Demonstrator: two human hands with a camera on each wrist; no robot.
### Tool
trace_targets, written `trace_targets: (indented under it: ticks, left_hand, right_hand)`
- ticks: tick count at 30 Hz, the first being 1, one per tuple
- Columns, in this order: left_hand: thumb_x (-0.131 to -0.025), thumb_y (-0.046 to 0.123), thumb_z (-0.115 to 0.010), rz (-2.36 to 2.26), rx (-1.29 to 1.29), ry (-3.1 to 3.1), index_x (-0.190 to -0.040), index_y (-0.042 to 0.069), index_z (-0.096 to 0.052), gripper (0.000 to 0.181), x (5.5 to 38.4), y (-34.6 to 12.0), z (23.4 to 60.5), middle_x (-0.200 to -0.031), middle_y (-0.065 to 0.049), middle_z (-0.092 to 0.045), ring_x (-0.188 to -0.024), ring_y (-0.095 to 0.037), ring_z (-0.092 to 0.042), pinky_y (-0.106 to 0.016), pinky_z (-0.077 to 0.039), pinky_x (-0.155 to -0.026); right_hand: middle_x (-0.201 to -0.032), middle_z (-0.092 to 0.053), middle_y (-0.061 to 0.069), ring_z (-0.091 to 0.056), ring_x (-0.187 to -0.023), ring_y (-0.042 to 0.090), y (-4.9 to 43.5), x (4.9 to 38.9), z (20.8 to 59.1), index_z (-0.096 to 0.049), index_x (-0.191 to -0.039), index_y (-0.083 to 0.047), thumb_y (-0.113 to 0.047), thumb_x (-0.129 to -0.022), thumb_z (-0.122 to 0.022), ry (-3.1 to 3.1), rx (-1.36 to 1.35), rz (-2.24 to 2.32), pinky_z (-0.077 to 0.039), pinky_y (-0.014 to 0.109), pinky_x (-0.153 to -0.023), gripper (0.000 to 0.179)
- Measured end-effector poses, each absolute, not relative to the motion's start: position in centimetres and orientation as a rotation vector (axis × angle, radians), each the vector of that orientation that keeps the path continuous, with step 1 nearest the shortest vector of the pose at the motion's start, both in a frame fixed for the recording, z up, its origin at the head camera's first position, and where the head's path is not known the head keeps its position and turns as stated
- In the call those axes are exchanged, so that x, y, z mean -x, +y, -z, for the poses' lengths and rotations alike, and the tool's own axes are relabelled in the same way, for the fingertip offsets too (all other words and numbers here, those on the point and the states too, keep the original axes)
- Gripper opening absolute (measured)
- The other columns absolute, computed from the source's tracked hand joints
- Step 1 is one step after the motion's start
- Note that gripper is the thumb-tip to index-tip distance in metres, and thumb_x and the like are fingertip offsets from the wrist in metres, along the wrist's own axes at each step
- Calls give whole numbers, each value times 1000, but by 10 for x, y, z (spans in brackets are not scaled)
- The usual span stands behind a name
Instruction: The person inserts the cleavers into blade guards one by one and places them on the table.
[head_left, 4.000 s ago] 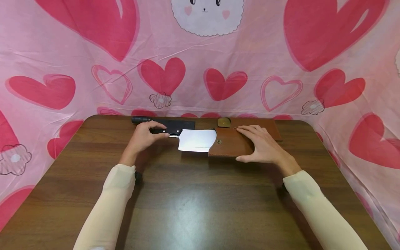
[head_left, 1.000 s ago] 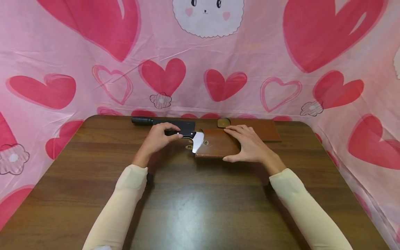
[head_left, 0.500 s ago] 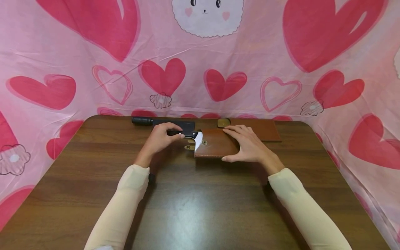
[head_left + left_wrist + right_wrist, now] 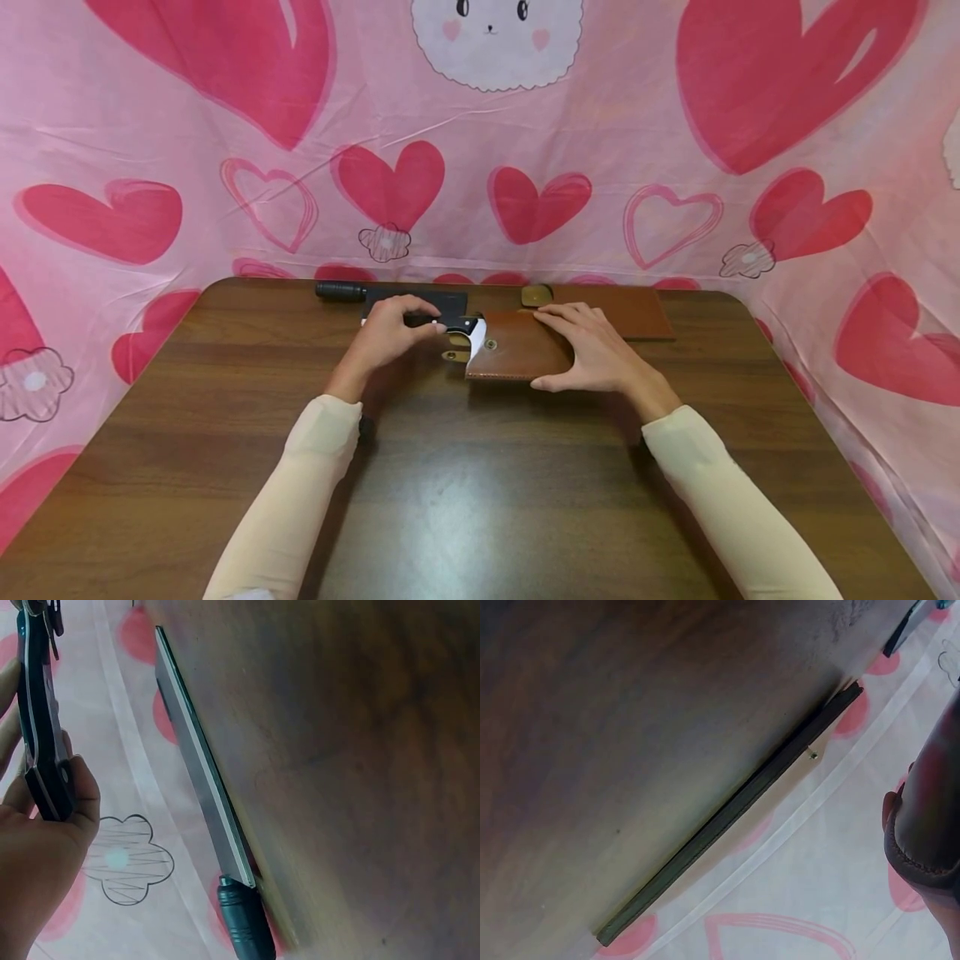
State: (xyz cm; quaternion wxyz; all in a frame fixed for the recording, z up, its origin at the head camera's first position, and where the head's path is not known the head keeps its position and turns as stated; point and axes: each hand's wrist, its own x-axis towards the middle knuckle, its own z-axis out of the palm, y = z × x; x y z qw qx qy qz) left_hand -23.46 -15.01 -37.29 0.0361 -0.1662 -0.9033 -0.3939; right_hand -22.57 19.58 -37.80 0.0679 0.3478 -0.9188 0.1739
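My left hand (image 4: 390, 332) grips the black riveted handle of a cleaver (image 4: 459, 324). Only a thin bright strip of its blade shows; the rest is hidden inside a brown leather sheath (image 4: 521, 350). Around the sheath's right end, my right hand (image 4: 603, 354) holds it between the thumb below and the fingers along the top edge. A snap stud sits near the sheath's mouth, and a strap (image 4: 454, 356) with a snap sticks out to the left beneath it. In the left wrist view, fingers and thumb wrap the cleaver's handle (image 4: 46, 742).
Behind the left hand, a second cleaver with a dark blade and black ribbed handle (image 4: 341, 291) lies along the table's back edge. A second brown sheath (image 4: 626, 310) with a tan tab (image 4: 537, 294) lies at the back right. The wooden table (image 4: 480, 483) meets a pink heart-print cloth (image 4: 465, 125).
Since the oldest frame the cleaver has slid right into the sheath, from most of its blade showing to a thin strip. The sheath and right hand shifted left. In the last half second little moved.
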Motion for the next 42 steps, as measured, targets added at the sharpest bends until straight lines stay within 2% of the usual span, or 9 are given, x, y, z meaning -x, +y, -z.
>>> trace_targets:
  ticks: [14, 24, 32, 37, 42]
  left_hand:
    - [-86, 23, -83, 1233, 537, -2771, -111, 7, -77, 30, 234, -149, 377, -111, -10, -72, -103, -28, -60, -47, -47, -95]
    - [-86, 22, -83, 1292, 531, -2816, -110, 3, -76, 31, 240, -145, 382, -107, -9, -74, -100, -26, -62, -46, -48, -95]
    - [-86, 20, -82, 1327, 512, -2861, -107, 6, -78, 25, 242, -143, 384, -101, -8, -73, -93, -26, -60, -40, -48, -84]
    - [-85, 19, -83, 1315, 515, -2888, -105, 8, -78, 23, 245, -144, 387, -97, -7, -72, -90, -25, -59, -37, -47, -78]
    - [-85, 18, -83, 1300, 522, -2945, -103, 8, -78, 22, 247, -144, 388, -96, -5, -73, -90, -23, -60, -36, -47, -79]
  right_hand:
    - [-150, -49, 8, -42, -131, 29, 198, 224, 384, -51, -149, -11, -74, -68, -77, -2780, -1035, -512, -32, 54, -104, 106]
    - [-150, -48, 8, -41, -133, 31, 199, 223, 388, -51, -149, -9, -77, -68, -76, -2832, -1024, -506, -31, 57, -106, 108]
    - [-151, -47, 10, -40, -135, 34, 197, 223, 388, -50, -149, -11, -77, -68, -75, -2902, -1015, -482, -30, 65, -108, 109]
    - [-151, -46, 11, -40, -135, 34, 195, 224, 388, -49, -150, -11, -78, -68, -74, -2967, -1014, -466, -33, 63, -108, 108]
    - [-151, -46, 13, -39, -136, 34, 192, 224, 390, -49, -149, -9, -79, -68, -74, -3014, -1030, -438, -34, 63, -108, 110]
